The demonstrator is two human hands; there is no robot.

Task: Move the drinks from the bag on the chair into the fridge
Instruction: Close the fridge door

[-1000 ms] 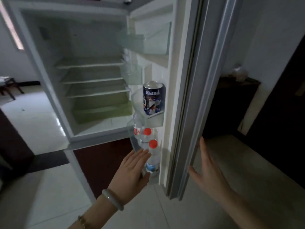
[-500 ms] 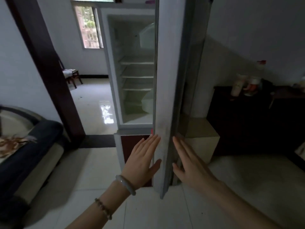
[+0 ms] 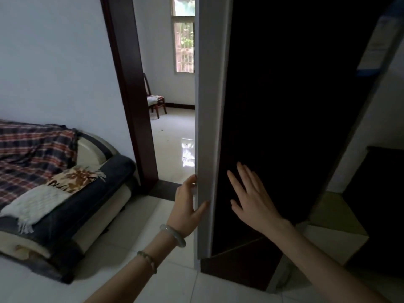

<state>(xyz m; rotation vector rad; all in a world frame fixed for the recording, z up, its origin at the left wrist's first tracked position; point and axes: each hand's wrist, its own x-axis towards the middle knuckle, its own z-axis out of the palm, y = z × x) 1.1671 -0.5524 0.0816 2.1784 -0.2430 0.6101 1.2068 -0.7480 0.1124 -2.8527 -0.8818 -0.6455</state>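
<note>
The fridge door [image 3: 284,119] fills the middle of the view, its dark front facing me and its white side edge [image 3: 207,127] turned toward me. My left hand [image 3: 188,206] holds that white edge low down, fingers behind it and thumb on it. My right hand [image 3: 251,197] lies flat on the dark front with fingers spread, holding nothing. The fridge's inside and the drinks in it are hidden behind the door. In the far room stands a wooden chair [image 3: 156,103] with something white on its seat.
A sofa [image 3: 72,193] with a plaid blanket and a white cloth stands at the left. A dark door frame [image 3: 131,95] separates the rooms. A dark cabinet [image 3: 376,204] and a low beige box [image 3: 332,217] sit to the right.
The fridge door has swung from wide open to almost closed, hiding the can and bottles in its racks. My left hand went from flat to holding the edge; my right hand moved onto the front.
</note>
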